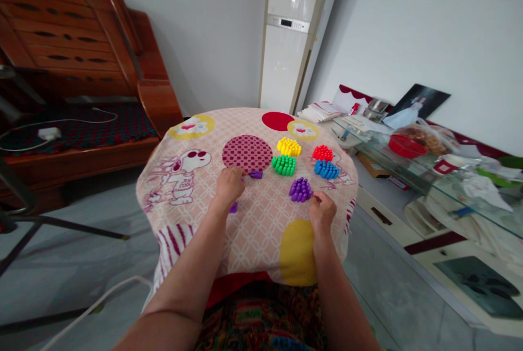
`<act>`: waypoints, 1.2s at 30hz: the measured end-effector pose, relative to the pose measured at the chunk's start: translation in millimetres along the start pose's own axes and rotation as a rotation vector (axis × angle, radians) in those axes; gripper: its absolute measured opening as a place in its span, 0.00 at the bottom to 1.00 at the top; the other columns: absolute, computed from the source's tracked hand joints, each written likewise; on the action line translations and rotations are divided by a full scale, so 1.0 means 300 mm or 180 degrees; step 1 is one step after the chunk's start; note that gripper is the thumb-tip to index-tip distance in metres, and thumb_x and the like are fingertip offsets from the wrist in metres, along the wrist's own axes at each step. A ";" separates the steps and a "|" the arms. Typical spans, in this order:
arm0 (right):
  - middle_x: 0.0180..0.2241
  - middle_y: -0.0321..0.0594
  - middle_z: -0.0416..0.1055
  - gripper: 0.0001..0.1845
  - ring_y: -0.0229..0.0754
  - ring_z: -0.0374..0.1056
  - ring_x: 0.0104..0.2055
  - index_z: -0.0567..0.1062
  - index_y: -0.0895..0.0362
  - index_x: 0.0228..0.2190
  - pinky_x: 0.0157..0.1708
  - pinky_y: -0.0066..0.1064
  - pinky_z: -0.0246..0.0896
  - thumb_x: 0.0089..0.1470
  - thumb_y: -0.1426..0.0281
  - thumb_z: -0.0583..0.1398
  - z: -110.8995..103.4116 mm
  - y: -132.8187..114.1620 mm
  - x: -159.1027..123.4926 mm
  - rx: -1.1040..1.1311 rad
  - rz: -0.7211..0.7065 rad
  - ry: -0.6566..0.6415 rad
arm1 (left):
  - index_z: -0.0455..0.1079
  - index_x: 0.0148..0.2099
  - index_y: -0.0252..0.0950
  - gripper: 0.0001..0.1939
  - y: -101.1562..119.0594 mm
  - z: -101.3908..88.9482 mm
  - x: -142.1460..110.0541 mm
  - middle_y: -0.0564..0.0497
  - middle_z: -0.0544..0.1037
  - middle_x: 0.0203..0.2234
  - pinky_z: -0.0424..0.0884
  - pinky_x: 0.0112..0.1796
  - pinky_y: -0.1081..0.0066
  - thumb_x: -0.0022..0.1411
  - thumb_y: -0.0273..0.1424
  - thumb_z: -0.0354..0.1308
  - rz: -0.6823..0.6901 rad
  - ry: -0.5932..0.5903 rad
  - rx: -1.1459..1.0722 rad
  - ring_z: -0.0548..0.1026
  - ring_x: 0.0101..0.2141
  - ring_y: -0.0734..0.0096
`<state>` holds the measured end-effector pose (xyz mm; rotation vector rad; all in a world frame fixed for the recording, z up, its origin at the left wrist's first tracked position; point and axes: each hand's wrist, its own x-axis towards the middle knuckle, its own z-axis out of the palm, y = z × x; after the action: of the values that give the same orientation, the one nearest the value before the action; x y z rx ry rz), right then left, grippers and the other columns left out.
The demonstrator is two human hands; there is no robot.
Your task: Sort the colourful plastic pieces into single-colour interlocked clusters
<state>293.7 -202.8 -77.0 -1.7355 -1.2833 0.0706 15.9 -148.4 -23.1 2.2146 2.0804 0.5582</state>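
Observation:
A small table under a pink cartoon-print cloth [261, 220] carries several piles of small plastic pegs: yellow [289, 146], green [283, 165], red [322, 153], blue [326, 169] and purple [300, 189]. My left hand [229, 185] rests curled on the cloth, fingers closed; a loose purple peg [256, 174] lies just right of its fingertips and another purple peg [233, 207] shows beside the wrist. My right hand [322, 210] is closed in a pinch right next to the purple pile; what it holds is too small to name.
A wooden bench [81, 67] with a white charger stands at left. A tall white air conditioner [288, 35] is behind the table. To the right runs a cluttered glass shelf [429, 171] with a red bowl [406, 145]. A white cable [93, 304] crosses the floor.

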 end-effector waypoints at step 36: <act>0.30 0.49 0.79 0.17 0.46 0.70 0.32 0.81 0.60 0.29 0.34 0.33 0.58 0.46 0.67 0.53 -0.012 -0.004 -0.003 -0.0006 -0.0017 -0.0053 | 0.79 0.46 0.35 0.15 0.352 0.114 0.053 0.47 0.83 0.39 0.71 0.41 0.70 0.65 0.28 0.52 0.0777 -0.0490 -0.1255 0.78 0.39 0.64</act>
<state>294.2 -205.6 -74.5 -1.7363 -1.3004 0.0808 127.5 -135.7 -21.8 2.2016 1.4840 0.7152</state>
